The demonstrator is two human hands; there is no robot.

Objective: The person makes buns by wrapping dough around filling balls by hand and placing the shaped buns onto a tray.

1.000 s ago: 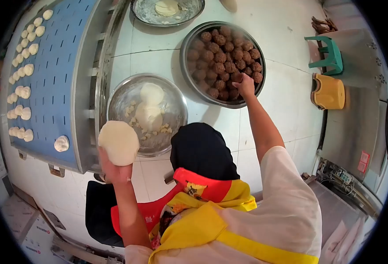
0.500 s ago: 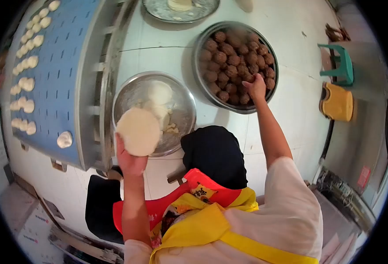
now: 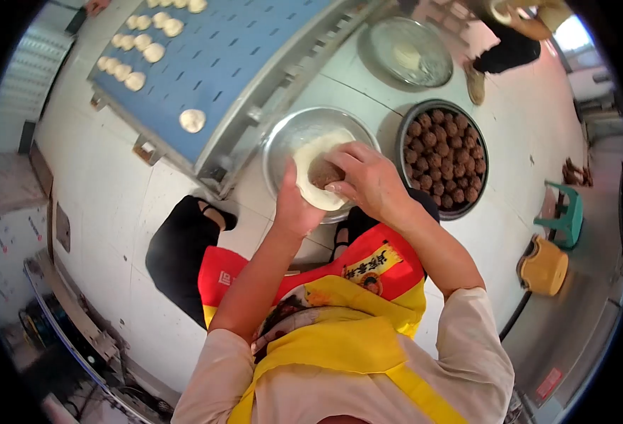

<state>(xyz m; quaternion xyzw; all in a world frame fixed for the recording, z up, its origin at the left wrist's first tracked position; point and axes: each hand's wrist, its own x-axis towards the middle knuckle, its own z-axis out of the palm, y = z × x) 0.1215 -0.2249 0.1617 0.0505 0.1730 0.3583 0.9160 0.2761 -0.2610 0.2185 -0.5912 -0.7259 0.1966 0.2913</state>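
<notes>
A pale, soft dough round (image 3: 306, 160), with an uneven edge, cups a dark brown, rough-looking ball (image 3: 323, 174) at the centre of the frame. The left grip (image 3: 299, 206) holds the dough from its lower left, fingers hidden underneath; the right grip (image 3: 372, 181), at the ball's right, closes fingers and thumb around it.
</notes>
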